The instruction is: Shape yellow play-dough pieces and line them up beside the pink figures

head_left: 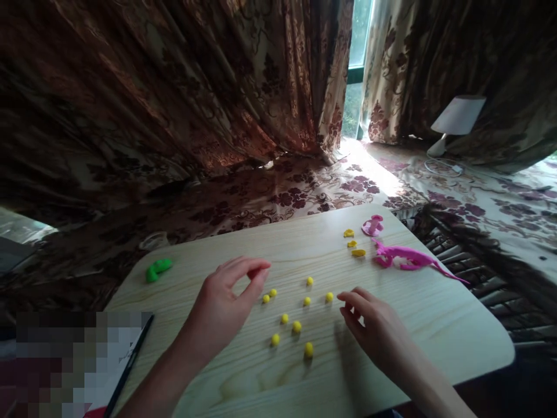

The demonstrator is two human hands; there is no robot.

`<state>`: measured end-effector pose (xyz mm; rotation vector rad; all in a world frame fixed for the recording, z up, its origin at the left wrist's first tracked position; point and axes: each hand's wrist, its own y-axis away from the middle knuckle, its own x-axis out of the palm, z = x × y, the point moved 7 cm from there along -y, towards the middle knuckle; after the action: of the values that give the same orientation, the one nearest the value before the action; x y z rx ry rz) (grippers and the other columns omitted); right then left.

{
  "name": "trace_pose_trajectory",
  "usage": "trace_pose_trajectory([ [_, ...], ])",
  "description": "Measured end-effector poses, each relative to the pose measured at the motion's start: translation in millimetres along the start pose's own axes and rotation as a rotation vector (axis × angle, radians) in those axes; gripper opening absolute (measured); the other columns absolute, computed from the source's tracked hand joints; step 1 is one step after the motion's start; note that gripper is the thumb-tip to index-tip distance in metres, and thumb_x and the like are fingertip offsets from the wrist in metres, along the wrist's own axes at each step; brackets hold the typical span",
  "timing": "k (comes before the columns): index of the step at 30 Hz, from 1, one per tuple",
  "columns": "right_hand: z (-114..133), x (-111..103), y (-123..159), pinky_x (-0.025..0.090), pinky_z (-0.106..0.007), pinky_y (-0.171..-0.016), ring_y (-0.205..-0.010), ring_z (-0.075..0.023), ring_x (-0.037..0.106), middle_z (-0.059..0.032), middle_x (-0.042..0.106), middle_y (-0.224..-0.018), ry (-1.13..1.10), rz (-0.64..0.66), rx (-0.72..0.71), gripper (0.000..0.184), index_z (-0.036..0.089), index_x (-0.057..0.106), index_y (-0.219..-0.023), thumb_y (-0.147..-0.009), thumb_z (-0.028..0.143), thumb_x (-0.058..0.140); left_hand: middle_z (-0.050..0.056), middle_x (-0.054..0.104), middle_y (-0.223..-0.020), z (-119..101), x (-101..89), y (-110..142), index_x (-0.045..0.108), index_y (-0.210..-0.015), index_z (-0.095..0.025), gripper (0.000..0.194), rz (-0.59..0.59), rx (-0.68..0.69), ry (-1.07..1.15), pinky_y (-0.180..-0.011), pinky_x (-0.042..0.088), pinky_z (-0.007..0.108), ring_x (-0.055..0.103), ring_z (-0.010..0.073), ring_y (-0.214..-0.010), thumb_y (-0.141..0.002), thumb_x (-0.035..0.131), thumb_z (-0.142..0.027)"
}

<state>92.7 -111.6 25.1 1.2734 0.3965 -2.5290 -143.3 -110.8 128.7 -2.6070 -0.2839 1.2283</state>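
My left hand (228, 296) is raised over the table, thumb and forefinger tips brought together in a pinch. Whatever may be between those tips is too small or hidden to make out. Just below and right of them lie two small yellow balls (273, 292) side by side. On the right, my right hand (369, 319) has its thumb and forefinger slightly apart with nothing visible between them. A single yellow ball (329, 296) sits just left of its fingertips. Several more yellow balls (296, 327) are scattered on the tabletop between my hands.
The pale wooden table (235, 377) bears a green lump (158, 270) at left. Yellow flat pieces (358, 253), a pink round piece (373, 225) and a long pink toy-like shape (409, 257) lie at the back right. Beyond stands a white lamp (459, 115) near curtains (261, 75).
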Motion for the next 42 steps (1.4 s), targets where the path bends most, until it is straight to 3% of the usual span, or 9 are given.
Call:
trace_pose_trajectory([
  [3,5.9,7.5,-14.2,0.046,-0.026,-0.069,-0.080,-0.0168,0.060,-0.0061,0.060,-0.097,0.017,-0.016,-0.002,0.022,0.019,0.062,-0.104,-0.085,0.021,0.050,-0.001,0.070,-0.089,38.6,-6.3,55.4,0.069,-0.085,-0.028,0.011,-0.046,-0.254,0.202,-0.087,0.046,0.031,0.063,0.0205,-0.088,-0.077,0.062,-0.031],
  [7,40.8,12.3,-23.0,0.046,-0.023,-0.065,-0.071,-0.0129,0.059,-0.0032,0.061,-0.086,-0.002,0.005,-0.048,0.018,0.020,0.065,-0.091,-0.088,0.019,0.048,0.003,0.071,-0.086,72.0,28.4,108.4,0.071,-0.091,-0.022,0.021,-0.083,-0.666,0.829,-0.090,0.045,0.034,0.062,0.0211,-0.088,-0.072,0.068,-0.033],
  [10,95.3,20.7,-17.6,0.046,-0.020,-0.068,-0.073,-0.0107,0.058,-0.0010,0.062,-0.089,-0.159,0.021,-0.157,0.016,0.022,0.062,-0.100,-0.088,0.019,0.051,0.011,0.069,-0.103,54.3,70.5,121.8,0.071,-0.094,-0.016,0.026,0.090,-0.910,1.496,-0.092,0.046,0.038,0.062,0.0238,-0.098,-0.080,0.060,-0.035],
  [13,141.0,27.3,-9.0,0.045,-0.027,-0.080,-0.088,-0.0155,0.055,-0.0021,0.062,-0.094,-0.229,-0.022,-0.251,0.017,0.024,0.064,-0.100,-0.087,0.018,0.055,0.010,0.070,-0.102,31.6,79.0,120.6,0.070,-0.099,-0.016,0.025,0.208,-0.904,1.803,-0.090,0.047,0.033,0.063,0.0190,-0.095,-0.087,0.053,-0.029],
  [22,169.9,31.2,-18.1,0.041,-0.025,-0.095,-0.112,-0.0130,0.052,-0.0043,0.056,-0.123,-0.280,0.185,-0.324,0.030,0.023,0.057,-0.120,-0.096,0.026,0.038,0.010,0.073,-0.092,41.3,59.2,131.0,0.072,-0.086,-0.013,0.015,0.167,-0.720,1.628,-0.091,0.045,0.035,0.064,0.0228,-0.094,-0.083,0.059,-0.020],
  [29,202.1,53.9,-10.4,0.007,-0.048,-0.114,-0.139,-0.0238,0.016,-0.0099,0.031,-0.148,0.111,0.047,-0.458,0.048,0.012,0.034,-0.140,-0.095,0.030,0.036,0.010,0.063,-0.121,25.8,39.9,116.8,0.066,-0.109,-0.020,0.048,0.330,-0.648,1.946,-0.104,0.033,0.044,0.049,0.0265,-0.121,-0.085,0.039,-0.052],
  [32,223.1,57.3,2.4,0.008,-0.044,-0.115,-0.140,-0.0212,0.011,-0.0076,0.023,-0.150,0.071,0.120,-0.671,0.060,0.011,0.025,-0.144,-0.092,0.037,0.040,0.005,0.058,-0.128,23.6,36.3,109.1,0.060,-0.118,-0.025,0.058,0.274,-0.605,1.952,-0.108,0.026,0.045,0.040,0.0243,-0.130,-0.086,0.028,-0.061],
  [37,194.7,43.3,-13.3,0.011,-0.050,-0.113,-0.140,-0.0240,0.013,-0.0122,0.024,-0.150,0.127,-0.050,-0.382,0.054,0.008,0.028,-0.142,-0.092,0.025,0.036,0.009,0.051,-0.135,14.1,32.1,105.6,0.054,-0.127,-0.020,0.063,0.313,-0.579,1.805,-0.108,0.027,0.049,0.036,0.0270,-0.132,-0.089,0.019,-0.058],
  [42,215.3,55.8,10.1,0.017,-0.045,-0.114,-0.139,-0.0226,0.018,-0.0021,0.028,-0.149,0.130,0.057,-0.693,0.061,0.020,0.027,-0.144,-0.087,0.031,0.045,0.002,0.049,-0.138,18.7,28.4,102.0,0.054,-0.125,-0.029,0.048,0.157,-0.526,1.413,-0.108,0.029,0.049,0.033,0.0238,-0.134,-0.091,0.028,-0.049],
])
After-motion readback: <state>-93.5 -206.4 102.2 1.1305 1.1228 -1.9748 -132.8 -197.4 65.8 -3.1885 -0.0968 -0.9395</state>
